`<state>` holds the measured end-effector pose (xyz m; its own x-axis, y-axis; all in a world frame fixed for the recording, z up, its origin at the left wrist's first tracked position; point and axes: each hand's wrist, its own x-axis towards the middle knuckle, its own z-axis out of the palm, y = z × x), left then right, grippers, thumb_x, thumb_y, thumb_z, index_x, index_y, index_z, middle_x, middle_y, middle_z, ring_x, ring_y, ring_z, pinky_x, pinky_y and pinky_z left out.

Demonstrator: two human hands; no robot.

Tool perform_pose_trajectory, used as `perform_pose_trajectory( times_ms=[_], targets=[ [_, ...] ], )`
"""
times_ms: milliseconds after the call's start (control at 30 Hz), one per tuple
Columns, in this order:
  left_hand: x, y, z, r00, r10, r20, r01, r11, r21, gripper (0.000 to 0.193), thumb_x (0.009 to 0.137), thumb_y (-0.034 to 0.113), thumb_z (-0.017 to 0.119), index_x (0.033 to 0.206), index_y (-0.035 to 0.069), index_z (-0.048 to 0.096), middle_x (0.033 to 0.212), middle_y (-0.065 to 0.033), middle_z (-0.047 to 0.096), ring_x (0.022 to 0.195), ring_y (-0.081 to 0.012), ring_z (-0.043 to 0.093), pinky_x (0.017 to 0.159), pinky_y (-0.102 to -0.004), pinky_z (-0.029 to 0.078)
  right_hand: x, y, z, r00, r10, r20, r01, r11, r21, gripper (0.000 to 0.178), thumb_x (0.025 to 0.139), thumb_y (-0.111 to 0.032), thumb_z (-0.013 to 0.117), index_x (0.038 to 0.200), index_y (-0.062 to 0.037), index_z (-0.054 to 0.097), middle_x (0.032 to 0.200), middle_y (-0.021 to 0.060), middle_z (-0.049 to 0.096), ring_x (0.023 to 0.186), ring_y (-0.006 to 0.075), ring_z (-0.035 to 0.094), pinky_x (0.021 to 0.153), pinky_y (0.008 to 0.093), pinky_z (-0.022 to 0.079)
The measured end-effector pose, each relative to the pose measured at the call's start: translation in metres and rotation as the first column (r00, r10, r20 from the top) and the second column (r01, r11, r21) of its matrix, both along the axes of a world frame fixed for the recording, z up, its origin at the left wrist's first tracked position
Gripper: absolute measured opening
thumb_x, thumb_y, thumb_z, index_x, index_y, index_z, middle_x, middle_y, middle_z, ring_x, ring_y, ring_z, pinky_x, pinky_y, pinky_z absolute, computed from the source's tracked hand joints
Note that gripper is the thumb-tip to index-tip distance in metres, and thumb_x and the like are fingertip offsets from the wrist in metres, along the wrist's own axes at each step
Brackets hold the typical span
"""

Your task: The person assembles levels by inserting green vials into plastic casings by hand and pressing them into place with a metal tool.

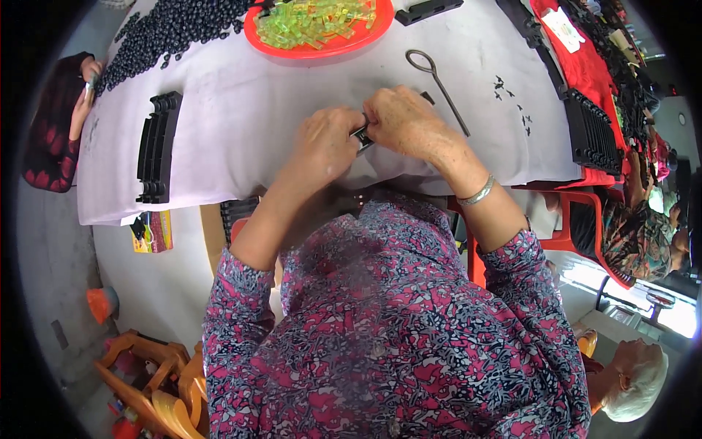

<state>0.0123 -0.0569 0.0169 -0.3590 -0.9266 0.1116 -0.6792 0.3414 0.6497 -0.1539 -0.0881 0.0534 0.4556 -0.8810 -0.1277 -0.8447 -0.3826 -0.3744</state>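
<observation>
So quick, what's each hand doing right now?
Left hand: closed, pinching one end of the small black part.
Right hand: closed, fingers curled on the same part from the other side.

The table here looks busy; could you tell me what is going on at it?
A person's left hand and right hand pinch a small black part together over the white-covered table. A red tray of yellow-green pieces, a heap of black beads and a metal loop tool lie beyond.
</observation>
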Motion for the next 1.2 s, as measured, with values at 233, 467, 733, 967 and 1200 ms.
perform_pose_trajectory(
  times_ms=[233, 467, 733, 967, 1200],
  targets=[
    [0.002, 0.001, 0.012, 0.985, -0.005, -0.171, 0.028, 0.991, 0.130, 0.021, 0.080, 0.005, 0.065, 0.100, -0.002, 0.069, 0.088, -0.0134, 0.065, 0.082, -0.0287, 0.064, 0.074, -0.0380, 0.050, -0.004, -0.001, -0.002, 0.999, 0.000, 0.050, 0.000, 1.000, 0.004, 0.009, 0.074, -0.006, 0.066, 0.080, 0.0005, 0.068, 0.080, 0.0231, 0.066, 0.083, 0.0418, 0.066, 0.071, 0.0481, 0.052],
    [-0.010, -0.002, 0.002, 0.977, 0.063, -0.204, -0.044, 0.994, 0.095, 0.020, 0.079, 0.007, 0.070, 0.098, -0.001, 0.070, 0.083, -0.0130, 0.064, 0.074, -0.0263, 0.064, 0.069, -0.0371, 0.050, -0.026, -0.013, 0.009, 0.980, 0.096, 0.176, -0.120, 0.984, 0.134, 0.013, 0.081, -0.013, 0.067, 0.081, -0.0004, 0.068, 0.077, 0.0202, 0.068, 0.075, 0.0390, 0.067, 0.069, 0.0469, 0.052],
    [-0.017, -0.002, 0.001, 0.983, 0.073, -0.169, -0.059, 0.995, 0.083, 0.016, 0.080, 0.009, 0.069, 0.093, 0.001, 0.071, 0.082, -0.0146, 0.063, 0.074, -0.0306, 0.064, 0.068, -0.0403, 0.048, -0.097, -0.046, -0.007, 0.898, -0.364, 0.249, 0.393, 0.916, -0.080, 0.026, 0.084, -0.026, 0.071, 0.086, -0.0011, 0.065, 0.069, 0.0135, 0.065, 0.068, 0.0278, 0.064, 0.067, 0.0398, 0.050],
    [-0.028, -0.003, 0.005, 0.992, 0.087, -0.087, -0.082, 0.995, 0.053, 0.011, 0.079, 0.012, 0.070, 0.089, 0.007, 0.071, 0.086, -0.0131, 0.061, 0.086, -0.0364, 0.063, 0.075, -0.0483, 0.049, -0.108, -0.060, -0.024, 0.919, -0.385, 0.081, 0.388, 0.921, -0.033, 0.027, 0.081, -0.023, 0.074, 0.082, 0.0027, 0.065, 0.066, 0.0083, 0.062, 0.062, 0.0179, 0.057, 0.063, 0.0347, 0.049],
    [-0.027, -0.004, 0.002, 0.995, 0.063, -0.072, -0.062, 0.998, 0.010, 0.011, 0.079, 0.011, 0.069, 0.088, 0.006, 0.071, 0.087, -0.0133, 0.061, 0.087, -0.0365, 0.063, 0.076, -0.0493, 0.049, -0.099, -0.060, -0.016, 0.889, -0.449, 0.086, 0.446, 0.893, 0.053, 0.023, 0.076, -0.020, 0.066, 0.077, 0.0029, 0.066, 0.067, 0.0167, 0.063, 0.063, 0.0240, 0.064, 0.066, 0.0400, 0.052]
  ],
)
